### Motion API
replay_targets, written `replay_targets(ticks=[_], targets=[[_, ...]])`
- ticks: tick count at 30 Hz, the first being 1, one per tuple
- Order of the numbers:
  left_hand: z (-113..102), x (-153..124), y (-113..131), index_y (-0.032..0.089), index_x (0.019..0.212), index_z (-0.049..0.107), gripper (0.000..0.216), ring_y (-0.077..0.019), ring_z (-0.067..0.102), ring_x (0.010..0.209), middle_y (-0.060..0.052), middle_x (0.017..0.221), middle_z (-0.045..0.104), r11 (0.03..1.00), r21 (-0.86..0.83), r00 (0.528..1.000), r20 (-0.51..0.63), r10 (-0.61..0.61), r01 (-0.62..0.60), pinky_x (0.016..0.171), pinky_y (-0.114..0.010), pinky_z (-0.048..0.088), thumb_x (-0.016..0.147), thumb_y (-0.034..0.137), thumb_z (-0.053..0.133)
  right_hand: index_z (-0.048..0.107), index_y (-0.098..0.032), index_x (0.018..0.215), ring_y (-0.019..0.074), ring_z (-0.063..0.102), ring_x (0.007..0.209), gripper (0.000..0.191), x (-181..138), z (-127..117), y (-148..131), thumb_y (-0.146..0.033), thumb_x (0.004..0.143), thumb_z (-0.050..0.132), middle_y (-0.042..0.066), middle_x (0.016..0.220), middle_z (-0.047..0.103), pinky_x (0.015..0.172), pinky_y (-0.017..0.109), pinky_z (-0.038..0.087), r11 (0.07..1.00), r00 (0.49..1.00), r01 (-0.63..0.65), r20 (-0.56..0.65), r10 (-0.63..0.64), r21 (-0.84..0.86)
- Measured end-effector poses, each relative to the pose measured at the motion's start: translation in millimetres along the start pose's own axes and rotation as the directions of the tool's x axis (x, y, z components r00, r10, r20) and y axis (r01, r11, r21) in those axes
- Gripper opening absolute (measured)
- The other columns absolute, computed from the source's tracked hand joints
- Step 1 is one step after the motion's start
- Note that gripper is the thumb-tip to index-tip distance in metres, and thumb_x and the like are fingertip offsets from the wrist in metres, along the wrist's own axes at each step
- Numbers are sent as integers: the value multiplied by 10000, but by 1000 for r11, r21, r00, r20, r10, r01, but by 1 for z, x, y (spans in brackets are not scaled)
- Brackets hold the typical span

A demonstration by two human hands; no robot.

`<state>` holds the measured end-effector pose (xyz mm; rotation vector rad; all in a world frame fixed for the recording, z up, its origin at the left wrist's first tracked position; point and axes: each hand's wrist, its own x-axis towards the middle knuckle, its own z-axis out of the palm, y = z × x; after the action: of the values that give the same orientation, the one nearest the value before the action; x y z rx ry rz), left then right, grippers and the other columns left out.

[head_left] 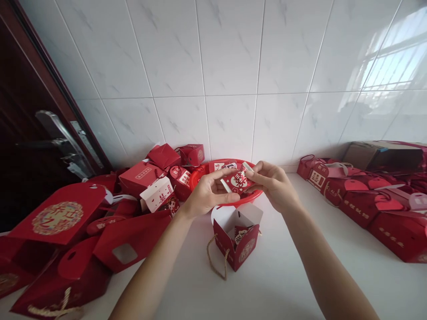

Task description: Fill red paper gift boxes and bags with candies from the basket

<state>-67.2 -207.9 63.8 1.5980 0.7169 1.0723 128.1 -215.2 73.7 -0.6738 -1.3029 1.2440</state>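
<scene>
Starting at far left with a dark door, fitted with a metal handle and hung with keys. Passing along the white counter to a jumbled heap of red boxes, including a large lidded box with a round gold emblem too stylised to read for certain, a white-panelled box marked 囍 in red, and, near the basin, a label box showing 囍 on cream.

Coming next to the left hand, with thumb and fingers pinching the left part of a red packet. Held up before a red basin, with pale crimped ends and, in white, something like 囍. Seeing below, on the counter just in front of the basin, an open red box with raised flaps, a rope handle, a round gold emblem and printed contents inside.

Then reaching the right hand, with thumb and fingertips pinching the packet's right end.

Ending at right with a row of red boxes, lettered in gold too blurred to read surely, beside a cardboard carton.
</scene>
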Motion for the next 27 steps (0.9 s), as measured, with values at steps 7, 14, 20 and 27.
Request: replay_targets(ticks=[7,14,20,27], targets=[[-16,-1,-7,212,1312,637,686,-207,705,804,-48,912,768,997,-60,997,55,50,-47,750,-322,557,667,216,870,566,-175,689,102,623,646,375,-1,-2,-3,-412,680,857,-15,717,636,608,234,568,996,994,-64,88,59,56],[-8,4,-3,173,1141,736,405,-249,697,1028,-94,1115,754,988,-69,991,-16,135,-136,938,-365,541,754,269,810,653,-168,851,132,655,701,347,-3,-3,-7,-503,811,733,40,819,696,677,270,551,967,983,62,182,-17,-246],[-9,3,-2,170,1104,756,345,-231,712,977,-91,1062,768,990,-54,988,74,136,-132,872,-326,569,775,263,796,632,-168,754,132,658,660,288,-1,-14,-7,-412,789,781,21,731,693,666,280,556,986,955,48,297,2,-160],[-16,1,0,151,1081,751,364,-219,713,888,-90,986,772,997,6,993,91,76,-77,799,-315,575,746,283,807,637,-162,787,128,636,661,301,0,-18,-9,-436,800,763,18,749,677,672,291,536,980,948,-6,311,69,-198]])
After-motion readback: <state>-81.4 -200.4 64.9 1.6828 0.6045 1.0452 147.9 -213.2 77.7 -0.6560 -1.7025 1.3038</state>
